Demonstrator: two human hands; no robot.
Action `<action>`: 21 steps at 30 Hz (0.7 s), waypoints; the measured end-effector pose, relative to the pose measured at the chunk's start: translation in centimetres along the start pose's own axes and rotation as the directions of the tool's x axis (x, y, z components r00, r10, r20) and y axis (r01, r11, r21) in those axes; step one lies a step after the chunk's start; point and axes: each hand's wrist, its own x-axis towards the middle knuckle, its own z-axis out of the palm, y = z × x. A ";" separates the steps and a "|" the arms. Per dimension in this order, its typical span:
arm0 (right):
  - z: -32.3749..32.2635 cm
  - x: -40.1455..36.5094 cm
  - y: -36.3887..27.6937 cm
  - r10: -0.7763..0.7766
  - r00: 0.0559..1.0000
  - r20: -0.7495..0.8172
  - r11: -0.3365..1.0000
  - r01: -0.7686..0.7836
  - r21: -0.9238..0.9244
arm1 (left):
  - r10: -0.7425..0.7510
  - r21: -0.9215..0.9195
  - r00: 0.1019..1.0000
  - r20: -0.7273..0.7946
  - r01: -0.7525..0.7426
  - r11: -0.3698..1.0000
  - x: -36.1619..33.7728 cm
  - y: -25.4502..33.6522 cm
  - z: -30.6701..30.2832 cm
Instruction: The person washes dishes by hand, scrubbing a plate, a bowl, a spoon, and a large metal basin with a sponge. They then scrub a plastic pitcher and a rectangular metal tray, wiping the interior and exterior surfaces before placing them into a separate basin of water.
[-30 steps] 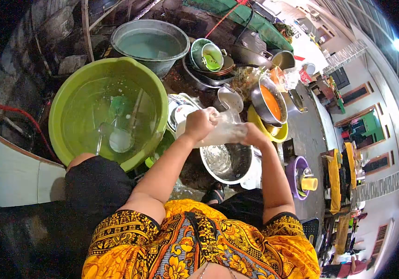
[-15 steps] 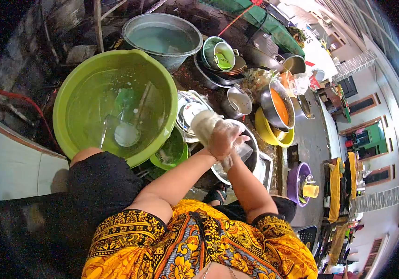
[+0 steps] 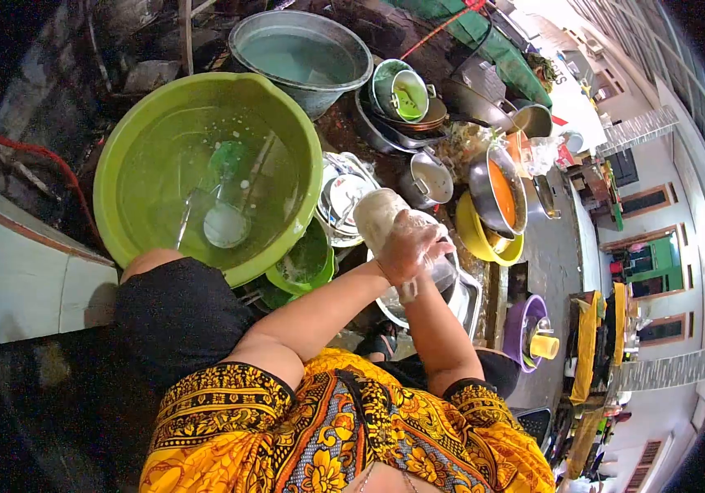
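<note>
1. Dark grey hard floor [image 3: 547, 256], wet in patches.
2. On it stands a large round olive-green plastic basin [image 3: 205, 87], just beside a round grey plastic tub [image 3: 311, 100].
3. Farther right rests a round purple plastic basin [image 3: 515, 329].

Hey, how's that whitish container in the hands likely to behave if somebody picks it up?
The whitish container would probably be slippery, since white suds show on the hands. Its rounded side suggests it might roll if laid down. Weight is harder to judge, as the hands partly hide it.
</note>
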 end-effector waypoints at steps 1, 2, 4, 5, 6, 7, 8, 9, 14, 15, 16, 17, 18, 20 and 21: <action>0.1 0.4 -0.4 -0.014 1.000 -0.009 1.000 0.014 0.009 | -0.033 -0.011 0.999 -0.014 0.033 0.999 0.1 -0.4 -0.4; 0.2 0.8 -0.9 -0.031 0.999 -0.016 1.000 0.031 0.002 | -0.065 -0.023 0.997 -0.029 0.064 0.998 0.2 -0.9 -0.7; 0.0 0.1 -0.7 -0.034 0.999 -0.014 0.998 0.034 -0.051 | -0.064 0.005 0.997 -0.045 0.065 0.998 0.4 -2.1 -1.1; -0.2 -0.8 -0.4 -0.032 0.999 -0.003 0.993 0.031 -0.117 | -0.131 -0.014 0.989 -0.075 0.130 0.991 0.6 -2.7 -1.4; -0.5 -2.3 -0.2 -0.036 0.999 0.014 0.971 0.039 -0.234 | -0.198 -0.037 0.975 -0.102 0.195 0.980 1.0 -2.9 -1.9; -0.8 -3.2 -0.2 -0.049 0.998 0.051 0.902 0.066 -0.426 | -0.254 0.029 0.967 -0.019 0.254 0.967 1.2 -3.2 -2.8; -1.0 -4.0 -0.6 -0.069 0.991 0.113 0.742 0.126 -0.658 | -0.266 0.071 0.963 -0.036 0.268 0.961 1.2 -3.9 -2.9; -0.6 -5.1 -2.1 -0.062 0.974 0.219 0.391 0.225 -0.892 | -0.328 0.109 0.944 0.040 0.323 0.940 1.4 -4.2 -3.5; -1.8 -4.3 -7.7 0.245 0.687 0.684 -0.561 0.675 -0.478 | -0.325 0.118 0.862 0.388 0.303 0.946 1.3 -5.1 -3.7; -3.0 -3.4 -7.4 0.189 0.695 0.694 -0.520 0.670 -0.529 | -0.306 0.067 0.850 0.428 0.308 0.949 1.6 -4.7 -3.7; -4.1 -2.4 -7.2 0.133 0.700 0.702 -0.474 0.667 -0.576 | -0.295 0.056 0.850 0.436 0.301 0.952 1.7 -4.3 -3.3; -4.3 -1.5 -7.0 0.105 0.707 0.699 -0.417 0.670 -0.615 | -0.263 0.104 0.852 0.453 0.242 0.965 1.8 -4.1 -3.0; -3.5 -1.2 -6.7 0.100 0.720 0.686 -0.335 0.674 -0.659 | -0.235 0.154 0.853 0.466 0.183 0.971 1.9 -3.9 -2.7; -1.5 -0.1 -5.2 0.090 0.745 0.661 -0.114 0.667 -0.736 | -0.105 0.219 0.894 0.437 0.007 0.976 1.7 -2.6 -1.7; -0.6 0.2 -4.1 0.070 0.778 0.624 0.071 0.620 -0.781 | -0.029 0.148 0.921 0.388 -0.031 0.988 2.0 -1.3 -1.6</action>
